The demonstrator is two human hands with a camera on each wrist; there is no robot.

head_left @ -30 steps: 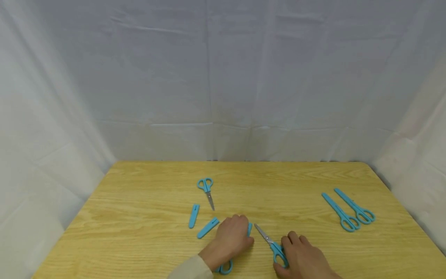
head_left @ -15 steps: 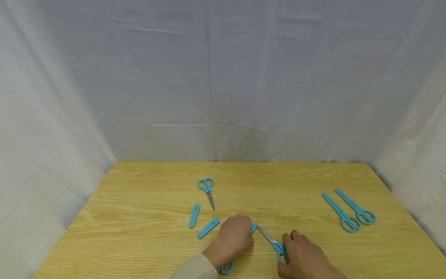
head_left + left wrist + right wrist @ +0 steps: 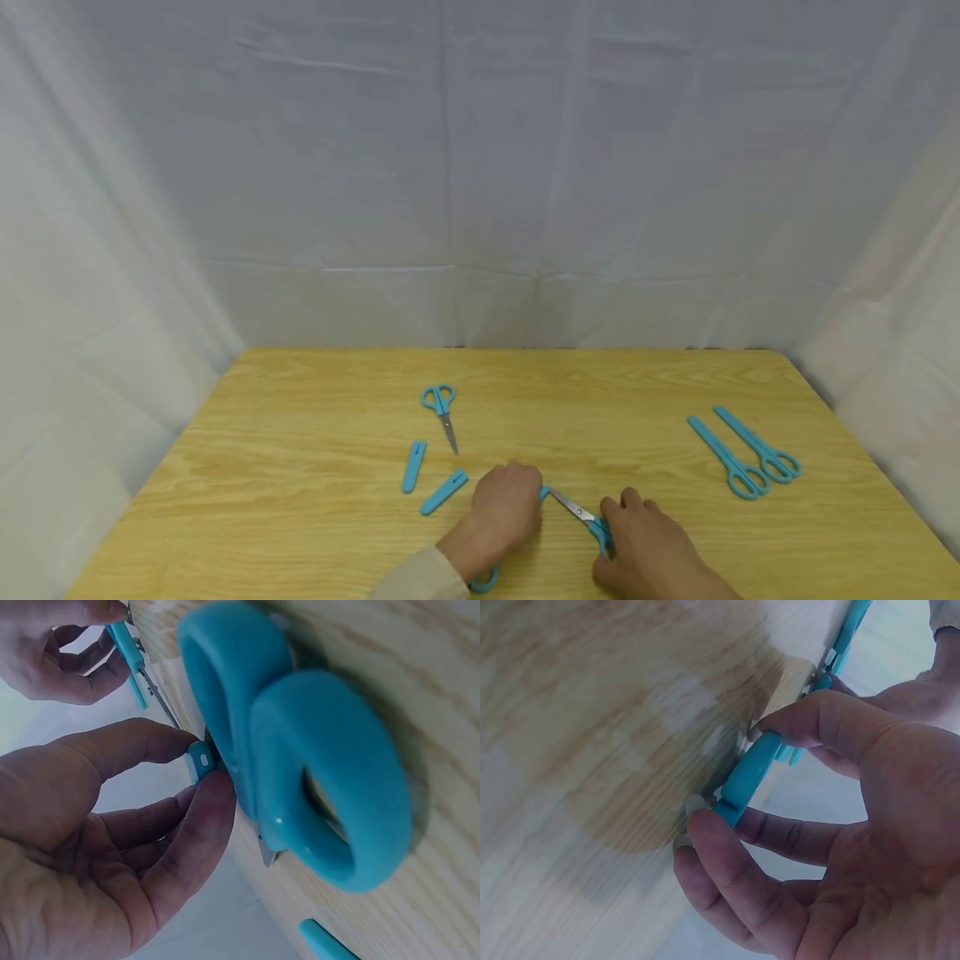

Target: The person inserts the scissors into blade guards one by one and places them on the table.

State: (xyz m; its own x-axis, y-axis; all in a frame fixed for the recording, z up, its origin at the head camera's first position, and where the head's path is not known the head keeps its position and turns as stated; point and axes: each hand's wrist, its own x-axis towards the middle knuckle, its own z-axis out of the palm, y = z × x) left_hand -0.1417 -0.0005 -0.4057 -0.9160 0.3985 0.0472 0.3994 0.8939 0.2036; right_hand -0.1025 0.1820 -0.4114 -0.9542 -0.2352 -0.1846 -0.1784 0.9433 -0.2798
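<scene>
At the table (image 3: 315,475), left grip (image 3: 505,504) narrow round sheath (image 3: 200,760), right grip (image 3: 645,540) likewise round scissors (image 3: 591,519).

Pale creased sheeting (image 3: 495,175) hangs behind and beside a wood-grained table (image 3: 315,442).

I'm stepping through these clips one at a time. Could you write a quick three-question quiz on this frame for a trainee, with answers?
1. True or false: the two scissors at the right of the table both have their blades covered.

2. Multiple choice: what is the right hand holding?
a) a cover
b) a pair of scissors, by the handle
c) nothing

3. Count: in the head view, how many loose covers lie to the left of the left hand, with neither hand touching them?

Key: 1. True. 2. b. 3. Two.
</scene>
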